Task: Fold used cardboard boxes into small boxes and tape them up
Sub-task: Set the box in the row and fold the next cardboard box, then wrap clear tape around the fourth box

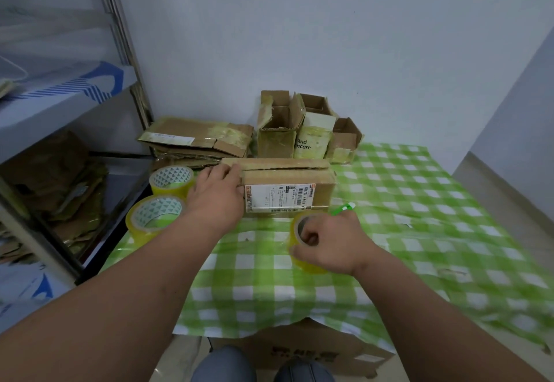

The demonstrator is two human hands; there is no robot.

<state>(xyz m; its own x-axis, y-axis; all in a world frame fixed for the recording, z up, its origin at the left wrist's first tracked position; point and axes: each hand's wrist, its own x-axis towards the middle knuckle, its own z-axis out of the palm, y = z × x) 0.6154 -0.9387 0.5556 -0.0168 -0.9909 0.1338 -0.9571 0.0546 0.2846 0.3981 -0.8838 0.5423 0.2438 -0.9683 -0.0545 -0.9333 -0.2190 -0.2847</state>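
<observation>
The folded box (287,186) lies on the green checked tabletop (419,231), its long axis running left to right, the top seam along that line. The left hand (217,192) presses flat, fingers spread, on the box's left end. The right hand (332,243) grips a tape roll (302,242) just in front of the box's right end, so it is the likelier hand to bring tape to the seam.
</observation>
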